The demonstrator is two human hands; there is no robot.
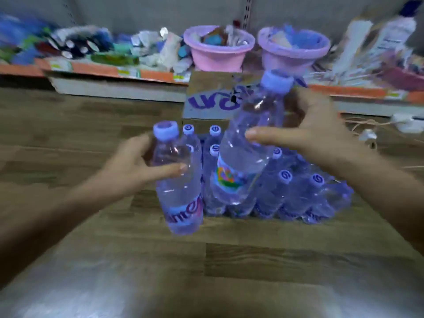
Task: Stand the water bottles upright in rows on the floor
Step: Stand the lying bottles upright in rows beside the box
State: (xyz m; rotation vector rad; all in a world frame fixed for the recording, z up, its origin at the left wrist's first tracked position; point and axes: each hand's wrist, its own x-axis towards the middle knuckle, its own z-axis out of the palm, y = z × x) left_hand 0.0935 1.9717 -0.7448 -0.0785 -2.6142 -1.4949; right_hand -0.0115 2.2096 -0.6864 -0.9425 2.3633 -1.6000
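Note:
My left hand [135, 165] is wrapped around the upper part of a clear water bottle [180, 196] with a pale purple cap, held just above the wooden floor [114, 237] at the left end of the group. In my right hand [305, 125] a second water bottle [243, 157] hangs tilted, cap up to the right, above the group. Behind and below both, several capped bottles [284, 191] stand upright in rows on the floor, packed close together.
A cardboard box [206, 102] with purple lettering sits right behind the rows. Low shelves with two pink basins [218, 56] and blurred goods line the back. A white power strip [406, 122] and cords lie at right. Bare floor stretches in front.

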